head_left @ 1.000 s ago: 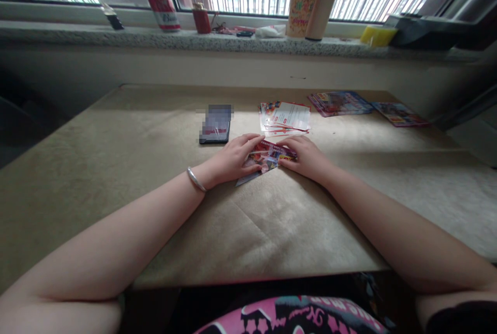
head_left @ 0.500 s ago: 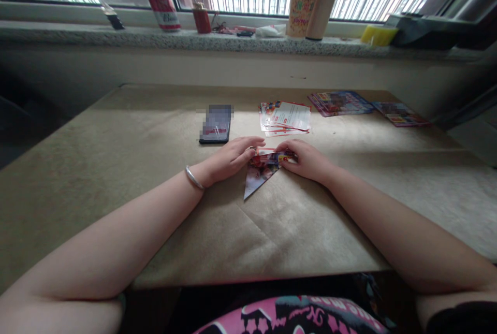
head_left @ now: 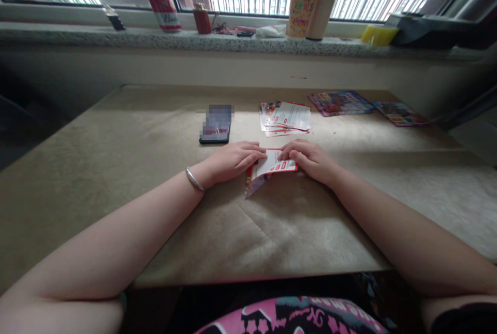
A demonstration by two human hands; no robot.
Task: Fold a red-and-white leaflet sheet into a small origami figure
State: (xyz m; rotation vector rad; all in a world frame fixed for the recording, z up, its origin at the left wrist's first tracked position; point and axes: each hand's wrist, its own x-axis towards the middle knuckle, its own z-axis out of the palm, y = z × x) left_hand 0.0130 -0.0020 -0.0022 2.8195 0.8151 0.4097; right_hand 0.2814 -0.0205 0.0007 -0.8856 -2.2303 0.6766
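Observation:
A printed paper leaflet lies in front of me, folded. Its white side with red borders faces up, and a coloured corner sticks out beneath toward me. My left hand lies on the leaflet's left end, fingers stretched out and fairly flat. At the right end, my right hand has bent fingers and thumb on the paper's edge; the fingertips underneath are hidden. Just beyond the hands, a loose stack of similar leaflets rests on the table. A dark phone lies beyond my left hand.
Colourful booklets and another small pile lie at the table's back right. On the windowsill stand a red can, a red lighter-like object, a patterned cup and a yellow item.
The leaflet's flap has turned over, so its white printed side shows where coloured print did. My left hand has flattened slightly; my right hand has shifted a little to the right.

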